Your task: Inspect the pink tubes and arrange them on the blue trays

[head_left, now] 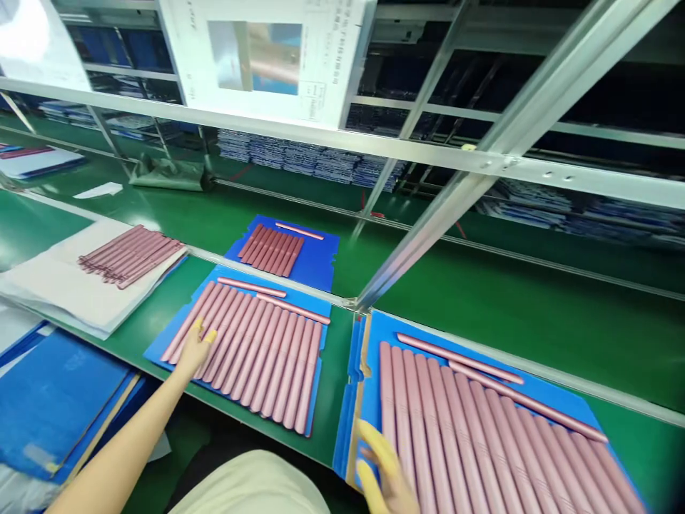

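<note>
My left hand (196, 350), with yellow finger covers, is over the left end of a row of pink metallic tubes (267, 357) on a blue board (160, 346). Its thumb and forefinger are apart, and no tube is visibly lifted. At the lower right my right hand (393, 478), also in yellow finger covers, is beside the leftmost tube of a nearer row of pink tubes (460, 428). Its fingers are spread and hold nothing visible. That row lies on another blue board (369, 378). Two loose tubes lie crosswise above each row.
Behind stands a smaller blue board (315, 264) with short pink tubes (272, 250). Slimmer pink pieces (131, 255) lie on white sheets (53, 275) at left. A metal post (428, 235) and crossbar (300, 134) rise over the green bench (428, 285).
</note>
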Action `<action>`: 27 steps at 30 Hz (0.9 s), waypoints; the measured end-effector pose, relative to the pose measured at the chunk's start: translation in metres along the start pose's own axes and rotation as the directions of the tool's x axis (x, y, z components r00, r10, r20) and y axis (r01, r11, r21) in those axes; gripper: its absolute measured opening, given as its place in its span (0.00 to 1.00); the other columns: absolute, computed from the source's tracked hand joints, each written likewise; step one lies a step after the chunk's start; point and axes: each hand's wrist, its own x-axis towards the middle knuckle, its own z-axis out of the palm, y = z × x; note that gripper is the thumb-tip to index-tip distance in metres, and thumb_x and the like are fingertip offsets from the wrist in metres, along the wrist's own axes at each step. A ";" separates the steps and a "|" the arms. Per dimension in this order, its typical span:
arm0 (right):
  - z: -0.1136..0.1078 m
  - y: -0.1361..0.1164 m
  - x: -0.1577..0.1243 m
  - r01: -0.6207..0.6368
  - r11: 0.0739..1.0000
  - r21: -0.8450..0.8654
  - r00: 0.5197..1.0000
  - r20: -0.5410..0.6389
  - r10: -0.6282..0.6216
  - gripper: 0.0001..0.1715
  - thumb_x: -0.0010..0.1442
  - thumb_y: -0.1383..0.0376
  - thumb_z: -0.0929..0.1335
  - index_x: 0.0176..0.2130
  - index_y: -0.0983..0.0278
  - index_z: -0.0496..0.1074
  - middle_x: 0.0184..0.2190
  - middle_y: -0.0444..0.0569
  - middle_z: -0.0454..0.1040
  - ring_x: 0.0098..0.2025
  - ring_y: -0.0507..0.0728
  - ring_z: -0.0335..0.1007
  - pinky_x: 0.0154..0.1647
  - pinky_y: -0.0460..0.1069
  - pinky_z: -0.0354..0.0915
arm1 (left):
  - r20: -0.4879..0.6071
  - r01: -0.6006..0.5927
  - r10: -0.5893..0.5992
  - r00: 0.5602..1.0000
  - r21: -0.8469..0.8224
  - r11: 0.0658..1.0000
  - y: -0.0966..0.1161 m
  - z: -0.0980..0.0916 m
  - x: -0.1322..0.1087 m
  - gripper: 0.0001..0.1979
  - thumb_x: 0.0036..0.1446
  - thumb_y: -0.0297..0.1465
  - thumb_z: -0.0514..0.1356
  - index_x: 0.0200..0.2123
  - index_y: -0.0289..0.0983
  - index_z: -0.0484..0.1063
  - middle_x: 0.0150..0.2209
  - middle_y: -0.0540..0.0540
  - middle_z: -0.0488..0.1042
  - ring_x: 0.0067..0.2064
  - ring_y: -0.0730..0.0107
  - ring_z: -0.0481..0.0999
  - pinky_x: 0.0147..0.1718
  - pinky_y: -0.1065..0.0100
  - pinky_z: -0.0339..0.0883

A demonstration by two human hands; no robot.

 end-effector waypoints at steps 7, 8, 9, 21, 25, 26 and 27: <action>0.117 0.039 0.067 -0.171 0.957 -0.234 0.970 0.128 0.205 0.31 0.48 0.57 0.62 0.50 0.69 0.69 0.52 0.57 0.70 0.56 0.62 0.64 0.58 0.55 0.60 | -0.034 0.102 -0.097 0.995 0.208 0.973 -0.060 -0.078 0.082 0.29 0.53 0.30 0.58 0.56 0.22 0.58 0.60 0.26 0.56 0.63 0.48 0.53 0.60 0.52 0.46; 0.124 0.046 0.076 -0.188 0.938 -0.290 0.970 0.097 0.224 0.32 0.48 0.57 0.61 0.50 0.71 0.69 0.52 0.58 0.70 0.57 0.63 0.62 0.59 0.55 0.57 | -0.017 0.107 -0.106 0.994 0.216 0.970 -0.067 -0.081 0.091 0.28 0.53 0.30 0.58 0.56 0.24 0.59 0.60 0.27 0.57 0.63 0.49 0.54 0.60 0.50 0.47; 0.130 0.052 0.084 -0.210 0.918 -0.335 0.967 0.069 0.246 0.33 0.47 0.58 0.61 0.50 0.72 0.68 0.52 0.59 0.69 0.58 0.63 0.61 0.61 0.55 0.55 | 0.006 0.109 -0.113 0.994 0.219 0.970 -0.075 -0.084 0.099 0.26 0.54 0.30 0.59 0.55 0.27 0.61 0.59 0.30 0.59 0.62 0.50 0.56 0.59 0.48 0.48; 0.160 0.062 0.105 -0.470 0.784 -0.405 0.879 -0.136 0.457 0.42 0.45 0.54 0.61 0.56 0.74 0.62 0.49 0.65 0.71 0.54 0.71 0.64 0.56 0.62 0.56 | 0.341 0.137 -0.110 0.934 -0.055 0.989 -0.122 -0.081 0.154 0.24 0.53 0.35 0.59 0.52 0.33 0.63 0.57 0.35 0.64 0.58 0.57 0.63 0.57 0.57 0.55; 0.151 0.055 0.110 -0.504 0.826 -0.251 0.864 -0.162 0.478 0.42 0.41 0.51 0.66 0.52 0.70 0.66 0.36 0.55 0.78 0.46 0.68 0.71 0.50 0.59 0.64 | 0.490 0.212 -0.086 0.868 -0.206 0.955 -0.107 -0.084 0.160 0.24 0.49 0.42 0.61 0.47 0.36 0.66 0.51 0.39 0.72 0.52 0.55 0.71 0.50 0.59 0.65; 0.149 0.053 0.111 -0.500 0.842 -0.202 0.865 -0.159 0.476 0.41 0.41 0.51 0.67 0.51 0.69 0.67 0.35 0.54 0.78 0.46 0.67 0.72 0.49 0.58 0.65 | 0.523 0.235 -0.080 0.848 -0.236 0.943 -0.103 -0.085 0.162 0.25 0.48 0.43 0.61 0.47 0.36 0.66 0.49 0.39 0.73 0.50 0.55 0.72 0.48 0.59 0.67; 0.147 0.053 0.112 -0.492 0.857 -0.150 0.868 -0.154 0.472 0.40 0.40 0.50 0.68 0.50 0.68 0.68 0.36 0.53 0.78 0.46 0.66 0.71 0.49 0.57 0.66 | 0.551 0.257 -0.074 0.831 -0.262 0.930 -0.101 -0.087 0.163 0.26 0.47 0.44 0.62 0.47 0.36 0.66 0.48 0.39 0.74 0.49 0.55 0.73 0.46 0.59 0.68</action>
